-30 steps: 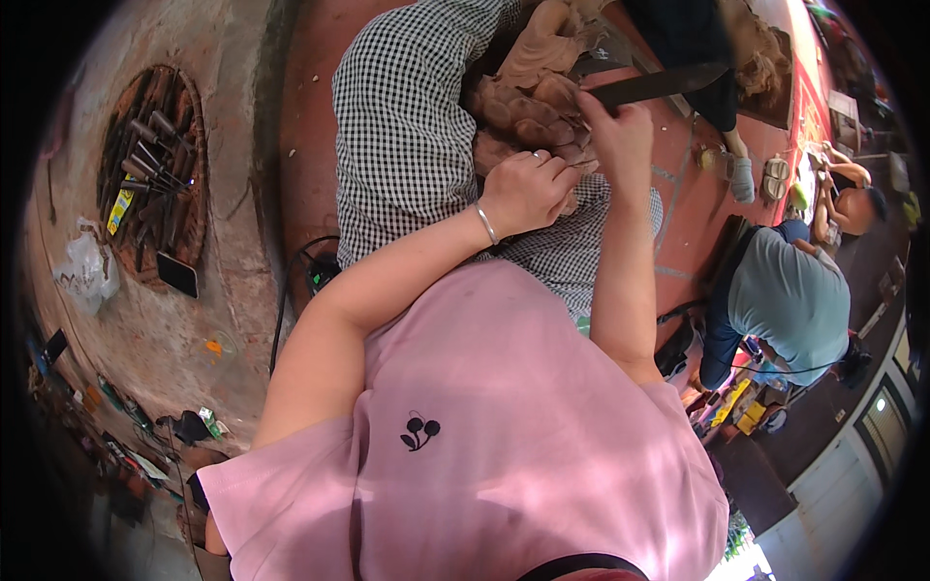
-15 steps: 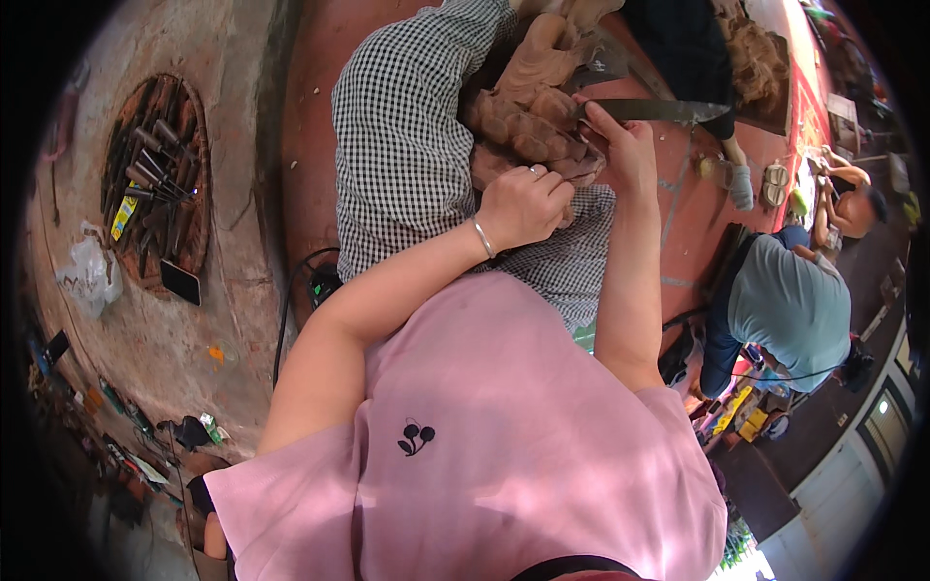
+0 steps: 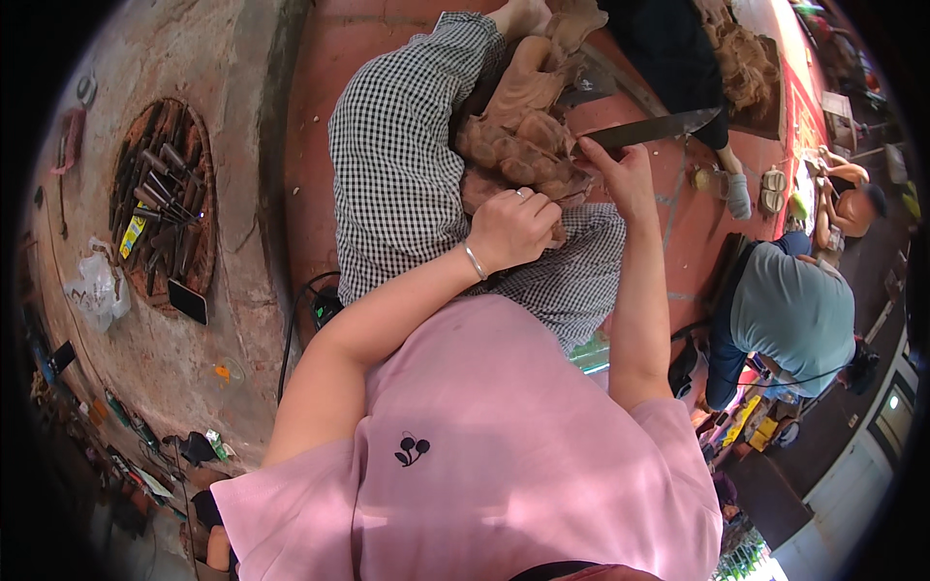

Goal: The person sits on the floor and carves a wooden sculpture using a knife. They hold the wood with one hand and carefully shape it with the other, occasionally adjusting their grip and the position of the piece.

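Observation:
A brown carved wooden piece with rounded lumps and flowing ridges lies between my legs, over checked trousers. At its near edge my left hand is closed, fingers curled against the wood; their undersides are hidden. My right hand grips a long dark knife at the carving's right side. The thumb lies near the knife's left end, and the pointed blade extends to the right and slightly away. Whether its edge touches the wood I cannot tell.
On the raised ledge at left, a round basket holds several chisels, beside a phone and a plastic bag. A person in dark trousers sits ahead near another carving. Another person bends over at right.
The knife has tilted, its tip now higher and farther away. My right hand has turned slightly with it. My left hand stays at the carving's near edge; the whole view has shifted a little.

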Demonstrator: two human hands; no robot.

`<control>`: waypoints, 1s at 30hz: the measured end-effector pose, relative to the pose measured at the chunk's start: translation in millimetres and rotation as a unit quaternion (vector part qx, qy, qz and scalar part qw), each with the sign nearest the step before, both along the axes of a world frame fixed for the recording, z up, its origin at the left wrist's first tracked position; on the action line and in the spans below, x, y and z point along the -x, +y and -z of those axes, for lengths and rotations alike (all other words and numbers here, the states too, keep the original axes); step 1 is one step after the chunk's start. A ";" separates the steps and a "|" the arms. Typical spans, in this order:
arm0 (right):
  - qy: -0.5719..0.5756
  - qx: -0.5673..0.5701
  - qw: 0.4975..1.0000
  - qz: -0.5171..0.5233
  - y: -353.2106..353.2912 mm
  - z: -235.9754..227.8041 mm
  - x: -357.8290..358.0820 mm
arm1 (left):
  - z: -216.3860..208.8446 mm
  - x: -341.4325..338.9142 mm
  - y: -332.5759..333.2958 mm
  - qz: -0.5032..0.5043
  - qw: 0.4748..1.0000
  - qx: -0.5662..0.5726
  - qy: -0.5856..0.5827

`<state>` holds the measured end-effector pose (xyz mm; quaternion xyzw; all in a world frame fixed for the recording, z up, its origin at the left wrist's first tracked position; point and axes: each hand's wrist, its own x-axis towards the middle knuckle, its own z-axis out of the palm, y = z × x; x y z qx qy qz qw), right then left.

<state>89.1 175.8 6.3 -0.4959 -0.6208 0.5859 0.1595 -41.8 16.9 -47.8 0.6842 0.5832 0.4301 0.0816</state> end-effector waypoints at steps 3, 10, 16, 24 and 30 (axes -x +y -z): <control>-0.021 -0.162 0.972 -0.169 17.3 -17.4 14.5 | -1.3 1.8 1.9 0.006 1.000 -0.003 0.008; -0.224 -0.171 0.816 -0.505 60.4 -55.9 93.3 | -0.4 2.7 1.6 0.010 1.000 -0.007 0.000; -0.264 -0.174 0.748 -0.583 72.1 -69.1 130.4 | -0.5 3.5 0.5 0.005 1.000 -0.009 -0.002; -0.294 -0.205 0.695 -0.623 62.9 -67.1 141.0 | -0.2 1.0 1.1 0.002 1.000 -0.001 0.008; -0.313 -0.165 0.735 -0.579 78.1 -43.1 145.0 | -0.3 2.6 2.9 0.007 1.000 -0.005 -0.003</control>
